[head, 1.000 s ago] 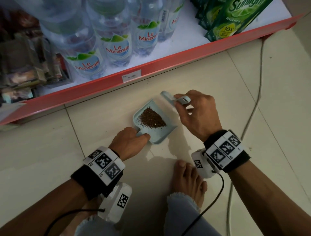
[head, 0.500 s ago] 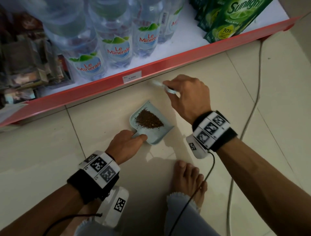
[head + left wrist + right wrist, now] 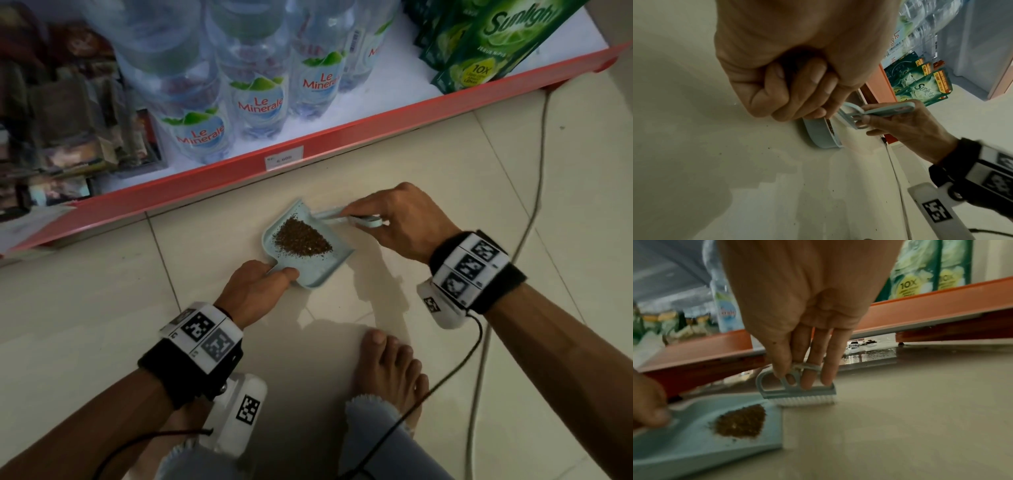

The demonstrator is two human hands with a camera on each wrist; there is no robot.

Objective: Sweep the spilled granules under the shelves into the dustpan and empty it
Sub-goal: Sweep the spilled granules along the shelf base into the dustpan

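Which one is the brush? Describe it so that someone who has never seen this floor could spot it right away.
Start at the long red shelf edge below the water bottles. On the pale floor tiles in front of it lies a light blue dustpan holding brown granules. The brush is at the pan's open lip, gripped by the right hand: the only thing there with white bristles and a looped pale blue handle.

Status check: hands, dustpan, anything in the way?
Left hand grips dustpan handle. Right hand holds brush at pan's mouth. Granules piled inside; more under shelf. Nothing blocking.
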